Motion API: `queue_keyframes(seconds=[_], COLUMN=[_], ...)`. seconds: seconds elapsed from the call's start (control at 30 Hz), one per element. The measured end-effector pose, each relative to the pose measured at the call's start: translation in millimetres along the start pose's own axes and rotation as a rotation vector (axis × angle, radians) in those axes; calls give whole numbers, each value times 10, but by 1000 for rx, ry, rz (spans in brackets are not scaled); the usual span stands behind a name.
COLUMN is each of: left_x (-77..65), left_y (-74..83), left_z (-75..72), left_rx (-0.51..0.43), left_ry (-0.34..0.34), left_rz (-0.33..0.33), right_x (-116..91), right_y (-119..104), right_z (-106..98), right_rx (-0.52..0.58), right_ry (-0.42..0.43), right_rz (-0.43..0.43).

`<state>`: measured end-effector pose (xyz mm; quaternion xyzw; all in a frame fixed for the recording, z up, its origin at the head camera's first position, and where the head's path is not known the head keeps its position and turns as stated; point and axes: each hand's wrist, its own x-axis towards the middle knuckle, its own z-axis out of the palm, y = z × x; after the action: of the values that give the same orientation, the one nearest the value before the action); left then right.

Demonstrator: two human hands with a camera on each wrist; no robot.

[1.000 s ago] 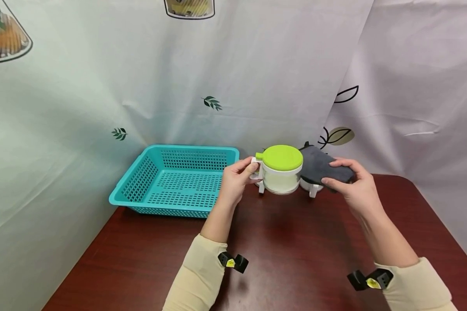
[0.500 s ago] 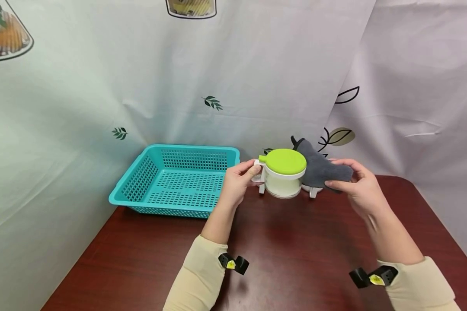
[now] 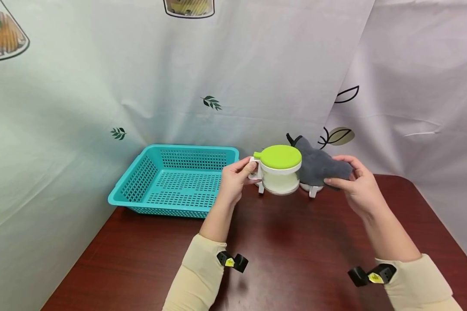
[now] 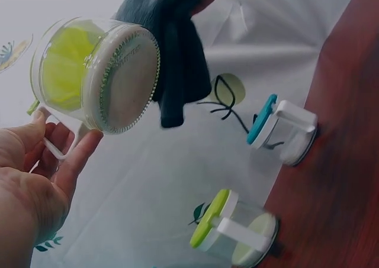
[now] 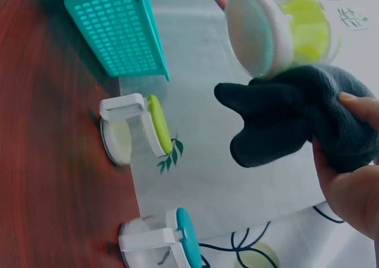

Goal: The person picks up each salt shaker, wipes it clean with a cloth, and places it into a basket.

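Note:
My left hand grips the white handle of a clear jar with a lime-green lid, held above the table. Seen from the left wrist, the underside of this jar faces the camera. My right hand pinches a dark grey cloth between thumb and fingers. The cloth lies against the jar's right side, its far end sticking up behind. From the right wrist, two folded ends of the cloth hang free beside the jar.
A teal perforated basket stands at the back left of the dark red table. Behind the held jar are a green-lidded jar and a blue-lidded jar, both with white handles. A patterned white curtain hangs behind.
The jar dipped slightly and came back up. The cloth has shifted along the jar's right side, its far end now standing higher and farther left. Both hands keep their holds.

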<state>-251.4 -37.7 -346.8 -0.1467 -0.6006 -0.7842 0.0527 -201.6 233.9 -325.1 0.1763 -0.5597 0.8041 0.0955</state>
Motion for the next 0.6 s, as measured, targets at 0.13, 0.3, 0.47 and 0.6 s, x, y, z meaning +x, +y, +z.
queue_keyframes(seconds=[0.13,0.3,0.47,0.6], left_x=[17,-3,-19,-15], left_y=[22,38,32,22], left_z=[-57,-57,-11,-25], left_rx=[15,38,47,44], left_ry=[22,-63,-159,-147], left_rz=[-11,-13,6,5], right_x=[-27,-15,38,60], right_y=[-35,-27,40,51], right_z=[-52,-104,-100,-102], right_rx=[27,66,88,108], right_ry=[-98,-163,-156,-179], right_rz=[-18,1,-2,-18])
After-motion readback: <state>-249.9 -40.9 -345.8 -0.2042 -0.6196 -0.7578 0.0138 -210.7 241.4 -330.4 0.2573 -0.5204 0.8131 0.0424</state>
